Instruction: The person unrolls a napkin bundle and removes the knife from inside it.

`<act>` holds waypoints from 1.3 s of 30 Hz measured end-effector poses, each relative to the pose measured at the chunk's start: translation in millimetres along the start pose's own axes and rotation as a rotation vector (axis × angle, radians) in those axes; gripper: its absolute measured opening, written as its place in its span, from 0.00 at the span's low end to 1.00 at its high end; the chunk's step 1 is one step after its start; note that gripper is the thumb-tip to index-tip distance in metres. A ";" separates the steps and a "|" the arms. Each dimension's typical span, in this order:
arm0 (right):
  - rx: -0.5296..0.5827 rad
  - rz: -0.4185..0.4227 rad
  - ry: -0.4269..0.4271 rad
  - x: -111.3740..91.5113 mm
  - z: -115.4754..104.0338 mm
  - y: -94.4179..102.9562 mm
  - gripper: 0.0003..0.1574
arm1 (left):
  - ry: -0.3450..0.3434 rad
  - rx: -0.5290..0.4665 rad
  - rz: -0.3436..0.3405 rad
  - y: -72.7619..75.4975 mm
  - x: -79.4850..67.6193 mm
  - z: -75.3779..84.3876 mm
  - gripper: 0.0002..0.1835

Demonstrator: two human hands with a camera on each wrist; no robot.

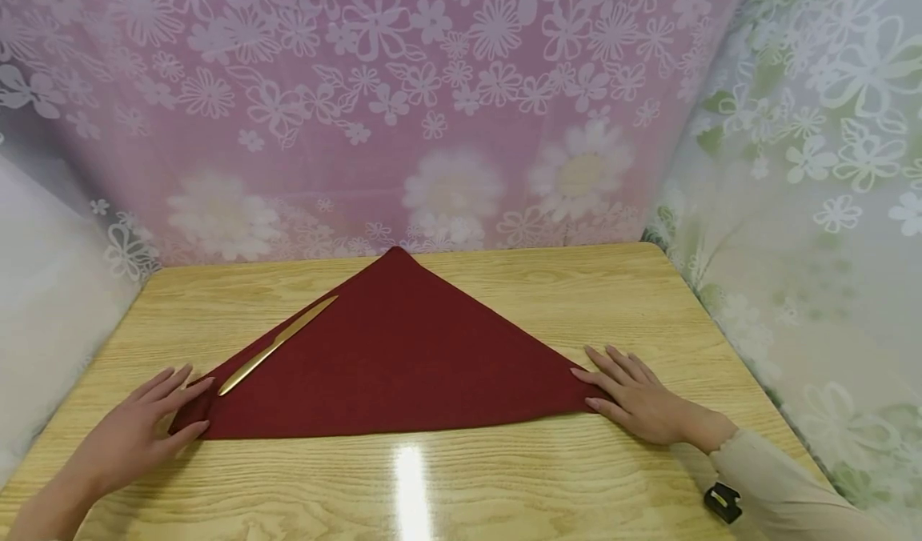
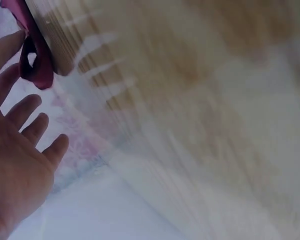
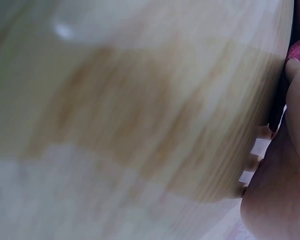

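Note:
A dark red cloth napkin (image 1: 403, 365), folded to a triangle, lies with its point toward the back edge and its long side toward me. A gold table knife (image 1: 277, 345) rests on it along the left slanted side. My left hand (image 1: 133, 437) holds the napkin's left corner between thumb and index finger; in the left wrist view that corner of the napkin (image 2: 40, 70) bends into a small loop by the fingertips. My right hand (image 1: 641, 401) rests at the right corner, thumb and index finger touching the cloth, the other fingers extended over the table.
The wood-grain table (image 1: 504, 485) carries a bright light reflection near its front. A pink flowered curtain (image 1: 346, 125) hangs behind it, and a pale flowered curtain (image 1: 814, 229) stands along the right. A small black clip-like object (image 1: 723, 502) is at the right sleeve.

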State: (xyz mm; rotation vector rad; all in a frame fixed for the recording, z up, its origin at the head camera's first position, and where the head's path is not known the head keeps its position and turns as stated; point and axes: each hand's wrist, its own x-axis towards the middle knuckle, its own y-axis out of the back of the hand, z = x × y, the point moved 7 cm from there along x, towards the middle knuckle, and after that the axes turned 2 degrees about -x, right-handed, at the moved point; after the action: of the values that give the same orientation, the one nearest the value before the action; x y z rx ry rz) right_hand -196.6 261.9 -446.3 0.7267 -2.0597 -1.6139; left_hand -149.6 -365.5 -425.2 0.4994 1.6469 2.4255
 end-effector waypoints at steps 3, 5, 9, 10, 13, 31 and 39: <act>0.015 0.032 0.020 -0.8 -0.2 0.6 0.29 | -0.025 0.108 0.040 2.4 1.7 8.4 0.35; 0.021 0.050 0.032 -1.3 -0.5 1.0 0.29 | -0.034 0.163 0.064 3.8 2.6 12.3 0.35; 0.023 0.044 0.020 -0.8 -0.6 1.2 0.28 | -0.033 0.228 0.071 5.5 3.9 15.7 0.32; 0.019 0.033 0.014 -0.6 -0.2 0.4 0.29 | -0.028 0.233 0.062 5.0 3.8 15.5 0.31; 0.007 0.005 -0.004 -0.1 0.6 -1.2 0.29 | -0.003 0.229 0.023 3.2 3.2 13.7 0.30; 0.004 -0.015 -0.025 -0.3 1.7 -2.5 0.29 | 0.019 0.091 0.018 16.8 3.3 -3.7 0.30; -0.002 -0.024 -0.026 0.6 1.4 -2.0 0.30 | 0.074 -0.017 -0.032 15.8 -1.9 -16.3 0.30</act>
State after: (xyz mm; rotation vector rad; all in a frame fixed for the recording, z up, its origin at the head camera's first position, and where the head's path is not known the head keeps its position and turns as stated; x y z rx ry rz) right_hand -197.7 262.2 -448.6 0.7356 -2.0744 -1.6468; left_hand -153.0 -386.3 -416.4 0.3825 1.6486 2.4605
